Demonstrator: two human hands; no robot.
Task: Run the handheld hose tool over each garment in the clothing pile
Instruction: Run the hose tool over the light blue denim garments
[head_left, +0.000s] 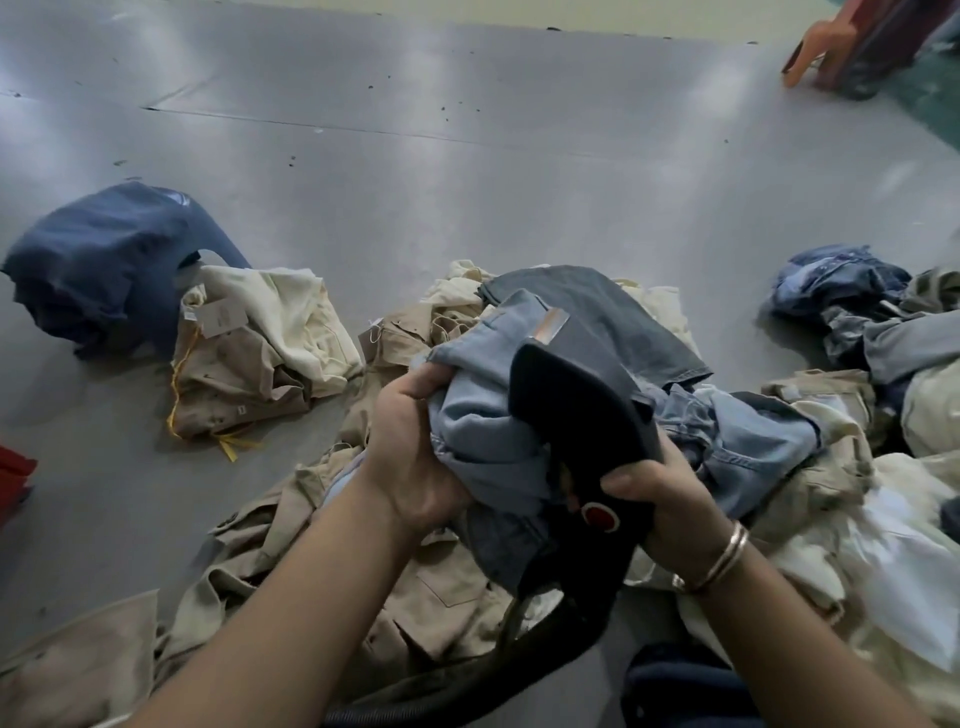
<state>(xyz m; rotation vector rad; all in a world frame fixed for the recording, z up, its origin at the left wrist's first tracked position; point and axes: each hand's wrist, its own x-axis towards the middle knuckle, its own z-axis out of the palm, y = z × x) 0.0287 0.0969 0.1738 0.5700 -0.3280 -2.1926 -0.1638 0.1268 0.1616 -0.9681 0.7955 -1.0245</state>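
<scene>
My left hand (410, 447) grips a bunched light-blue denim garment (483, 431) lifted above the clothing pile (431, 587). My right hand (660, 504) holds the black handheld hose tool (576, 415) by its handle, just beside a red button (599, 516). The tool's wide head rests against the denim. Its dark hose (467, 686) curves down to the bottom edge. Beige, cream and grey garments lie heaped under and around both hands.
A dark blue garment (104, 260) and a beige-and-cream bundle (260, 353) lie apart at the left on the grey floor (467, 156). More denim (841, 291) is heaped at the right. An orange stool leg (826, 47) stands far right. A red object (13, 478) pokes in at the left edge.
</scene>
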